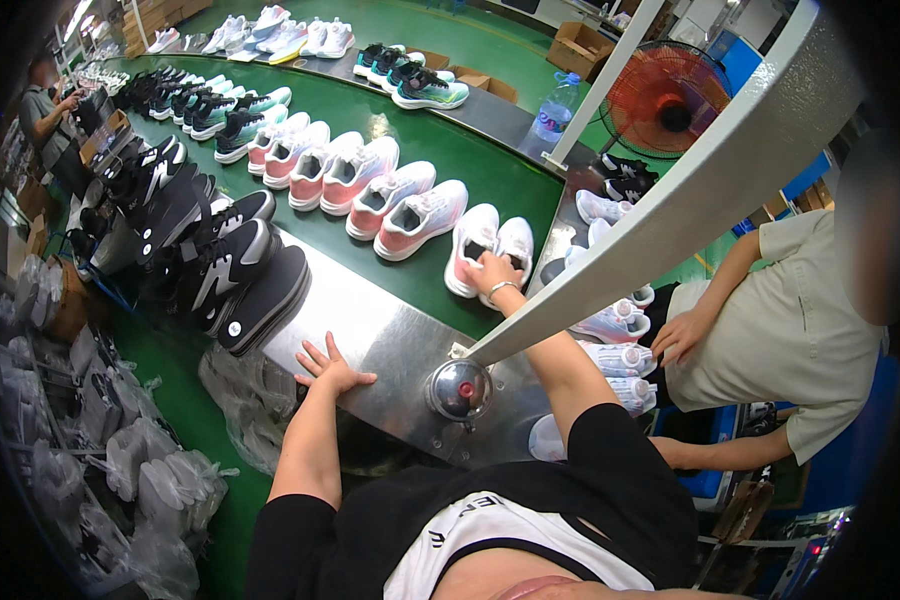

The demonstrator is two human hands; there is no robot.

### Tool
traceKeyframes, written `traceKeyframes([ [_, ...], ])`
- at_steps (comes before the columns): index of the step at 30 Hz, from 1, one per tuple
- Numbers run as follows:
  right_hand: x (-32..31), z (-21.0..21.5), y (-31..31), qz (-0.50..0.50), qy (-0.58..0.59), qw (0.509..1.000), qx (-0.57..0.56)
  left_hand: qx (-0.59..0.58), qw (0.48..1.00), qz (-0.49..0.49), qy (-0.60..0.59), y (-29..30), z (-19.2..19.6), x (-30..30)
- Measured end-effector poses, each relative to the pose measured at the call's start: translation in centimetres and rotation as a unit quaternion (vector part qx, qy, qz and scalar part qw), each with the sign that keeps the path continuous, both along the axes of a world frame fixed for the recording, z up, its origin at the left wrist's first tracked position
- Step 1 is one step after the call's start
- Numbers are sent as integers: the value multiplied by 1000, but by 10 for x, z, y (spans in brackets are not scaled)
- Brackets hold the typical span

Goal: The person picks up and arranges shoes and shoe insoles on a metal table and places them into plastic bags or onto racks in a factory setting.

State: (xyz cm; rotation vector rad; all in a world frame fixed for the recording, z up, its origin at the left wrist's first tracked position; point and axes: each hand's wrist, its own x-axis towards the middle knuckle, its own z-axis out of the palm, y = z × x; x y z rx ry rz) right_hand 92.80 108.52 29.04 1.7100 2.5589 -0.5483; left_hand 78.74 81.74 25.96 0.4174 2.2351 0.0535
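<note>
Now the right hand (pixel 496 272) touches white shoes (pixel 463 262) near the green belt's (pixel 520 190) end, grip unclear! Left hand (pixel 332 374) splayed at the steel rim (pixel 365 318).

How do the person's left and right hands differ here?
The left hand is spread at the metal ledge; the right hand is at the openings of two white-and-pink shoes. The right hand has a bracelet at its wrist; the left shows none. Both are gloveless.

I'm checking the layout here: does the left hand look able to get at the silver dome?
Probably yes: the left hand is empty, and nothing visible stands between it and the silver dome.
</note>
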Motion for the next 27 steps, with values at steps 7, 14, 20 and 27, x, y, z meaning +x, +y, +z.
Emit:
traceKeyframes([
  [7,-6,-15,0,100,56,988,-102,-17,1000,-5,3,-3,4,-1],
  [14,69,22,-22,43,281,954,-90,-22,1000,-15,16,3,4,5],
  [20,120,55,-88,-103,379,920,-3,43,998,-19,51,-11,-8,2],
  [27,155,29,-253,-222,450,861,86,207,948,-233,67,-69,-42,-12],
])
